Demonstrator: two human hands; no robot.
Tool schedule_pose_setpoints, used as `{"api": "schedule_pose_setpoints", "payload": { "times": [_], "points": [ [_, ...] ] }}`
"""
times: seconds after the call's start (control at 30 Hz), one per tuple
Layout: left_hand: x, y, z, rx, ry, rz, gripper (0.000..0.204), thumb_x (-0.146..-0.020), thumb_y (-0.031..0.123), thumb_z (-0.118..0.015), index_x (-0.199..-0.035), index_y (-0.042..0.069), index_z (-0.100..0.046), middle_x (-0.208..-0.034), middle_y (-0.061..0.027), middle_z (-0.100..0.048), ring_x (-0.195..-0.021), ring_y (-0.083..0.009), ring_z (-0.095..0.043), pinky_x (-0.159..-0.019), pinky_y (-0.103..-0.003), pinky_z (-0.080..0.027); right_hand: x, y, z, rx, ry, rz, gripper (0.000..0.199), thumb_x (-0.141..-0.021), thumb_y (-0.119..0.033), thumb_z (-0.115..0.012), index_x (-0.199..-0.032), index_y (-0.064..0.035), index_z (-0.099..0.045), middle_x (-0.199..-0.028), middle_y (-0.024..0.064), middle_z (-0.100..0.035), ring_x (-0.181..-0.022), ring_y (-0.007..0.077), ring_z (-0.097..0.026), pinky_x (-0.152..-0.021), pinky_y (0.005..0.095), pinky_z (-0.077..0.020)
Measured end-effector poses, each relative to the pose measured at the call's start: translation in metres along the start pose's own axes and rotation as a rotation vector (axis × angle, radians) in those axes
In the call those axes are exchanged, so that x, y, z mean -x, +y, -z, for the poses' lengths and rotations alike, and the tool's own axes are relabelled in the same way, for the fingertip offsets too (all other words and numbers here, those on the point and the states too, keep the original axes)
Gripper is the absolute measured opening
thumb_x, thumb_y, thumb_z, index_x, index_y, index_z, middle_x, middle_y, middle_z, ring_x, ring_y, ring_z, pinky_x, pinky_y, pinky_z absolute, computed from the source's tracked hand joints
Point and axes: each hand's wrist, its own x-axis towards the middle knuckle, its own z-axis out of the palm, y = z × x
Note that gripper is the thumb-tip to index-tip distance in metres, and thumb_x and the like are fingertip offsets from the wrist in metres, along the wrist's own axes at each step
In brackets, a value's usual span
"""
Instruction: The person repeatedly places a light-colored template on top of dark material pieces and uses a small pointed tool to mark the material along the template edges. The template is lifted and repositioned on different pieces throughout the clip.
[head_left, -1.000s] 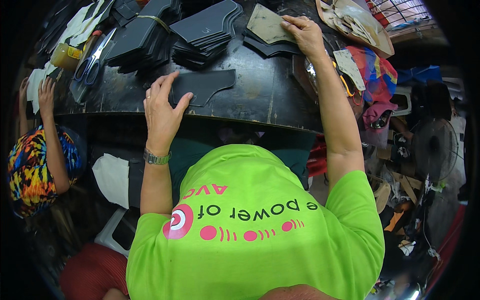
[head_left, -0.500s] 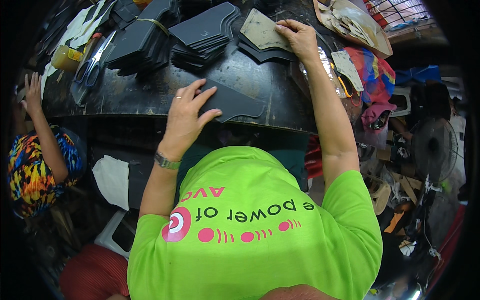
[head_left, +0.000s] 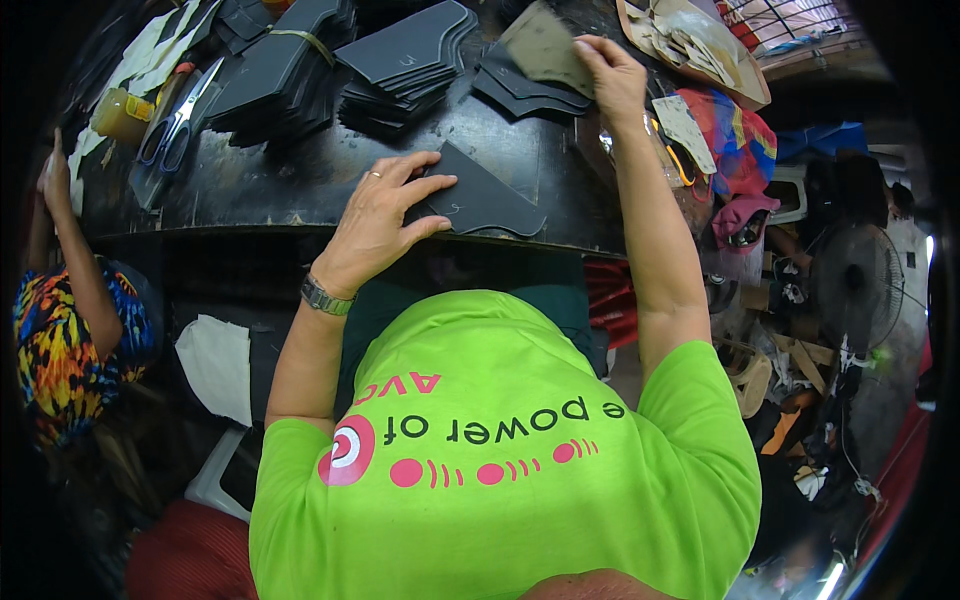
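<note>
My right hand [head_left: 615,82] pinches the edge of a beige, stained flat template [head_left: 543,46], slightly blurred, over a few black cut pieces [head_left: 515,88] at the far side of the table. Near the table's front edge, my left hand [head_left: 375,220] rests with fingers apart on the left end of one black cut piece [head_left: 485,195], which bears a small pale mark. Between the hands' far reach and the left side stand a pile of similar black pieces [head_left: 400,45] and a taller black stack [head_left: 265,80] bound with a band.
Scissors [head_left: 178,130] and a jar of yellowish stuff [head_left: 122,117] lie at the left of the dark table [head_left: 270,195]. A tray of scraps [head_left: 690,45] sits far right, near an orange-handled tool [head_left: 684,167]. Another person's arm [head_left: 80,250] is at left; a fan [head_left: 855,285] stands at right.
The black piece under my left hand has slid a little right and turned slightly. In my right hand the template has shifted to the right and tilted over the pieces below.
</note>
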Motion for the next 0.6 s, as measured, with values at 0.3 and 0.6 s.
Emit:
{"api": "schedule_pose_setpoints", "payload": {
  "times": [0.3, 0.6],
  "points": [
    [-0.004, 0.005, -0.022, 0.043, 0.203, 0.157, 0.075, -0.077, 0.018, -0.091, -0.145, 0.012, -0.061, -0.127, -0.0100, -0.069, -0.112, -0.0288, -0.065, -0.099, -0.040, -0.052, 0.101, -0.057, 0.002, 0.119, -0.647, -0.263, 0.021, -0.098, -0.013, -0.071, -0.116, -0.0033, -0.077, -0.096, 0.0051, -0.077, -0.085, 0.0108, -0.068, -0.079, 0.0287, -0.0554],
    [-0.003, -0.011, -0.017, 0.108, 0.218, 0.006, 0.033, -0.087, 0.011, -0.080, -0.120, 0.005, -0.074, -0.125, -0.0124, -0.073, -0.116, -0.0323, -0.068, -0.098, -0.041, -0.054, 0.150, -0.057, -0.021, 0.556, -0.450, 0.103, 0.021, -0.095, -0.013, -0.073, -0.113, -0.0038, -0.075, -0.104, 0.0185, -0.076, -0.094, 0.0362, -0.074, -0.082, 0.0409, -0.0574]
  ]
}}
